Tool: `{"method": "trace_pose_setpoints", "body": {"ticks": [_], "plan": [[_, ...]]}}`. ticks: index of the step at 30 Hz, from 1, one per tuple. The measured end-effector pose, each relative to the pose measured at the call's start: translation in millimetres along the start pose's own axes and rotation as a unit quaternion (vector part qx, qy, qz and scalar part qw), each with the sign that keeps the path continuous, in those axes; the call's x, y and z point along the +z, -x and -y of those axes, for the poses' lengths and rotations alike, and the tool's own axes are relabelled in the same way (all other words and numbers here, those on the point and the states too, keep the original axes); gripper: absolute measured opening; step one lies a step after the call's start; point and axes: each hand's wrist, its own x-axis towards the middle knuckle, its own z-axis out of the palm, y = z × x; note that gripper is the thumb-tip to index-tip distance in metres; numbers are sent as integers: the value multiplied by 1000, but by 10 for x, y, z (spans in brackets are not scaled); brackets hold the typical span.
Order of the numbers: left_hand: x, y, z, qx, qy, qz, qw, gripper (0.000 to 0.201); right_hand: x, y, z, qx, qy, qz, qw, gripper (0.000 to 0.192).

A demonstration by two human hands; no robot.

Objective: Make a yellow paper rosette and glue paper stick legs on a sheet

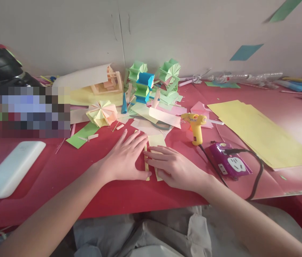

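While both palms lie flat on it, the pale yellow paper strip sits near the front edge of the red surface, between the two hands. The left hand is open, fingers spread, pressing the strip's left side; the right hand is open too, fingertips on its right fold. The strip looks light, thin and limp, likely to crease or tear easily and to slide on the smooth surface, so its folded edges seem the best places to pinch. A yellow glue gun stands just right of it, beside a purple socket.
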Motion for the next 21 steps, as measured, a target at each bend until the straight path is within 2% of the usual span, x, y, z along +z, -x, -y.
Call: {"method": "trace_pose_setpoints", "body": {"ticks": [5, 12, 21], "plan": [[-60, -4, -18, -14, 3, 21, 1000, 105, 9, -25, 12, 3, -17, 1, 1000, 44], [-80, 12, -7, -14, 10, 21, 1000, 104, 9, -39, 9, -1, -4, 12, 1000, 46], [-46, -9, 2, -8, 19, 21, 1000, 103, 45, -7, 4, 5, 1, -18, 1000, 42]]}}
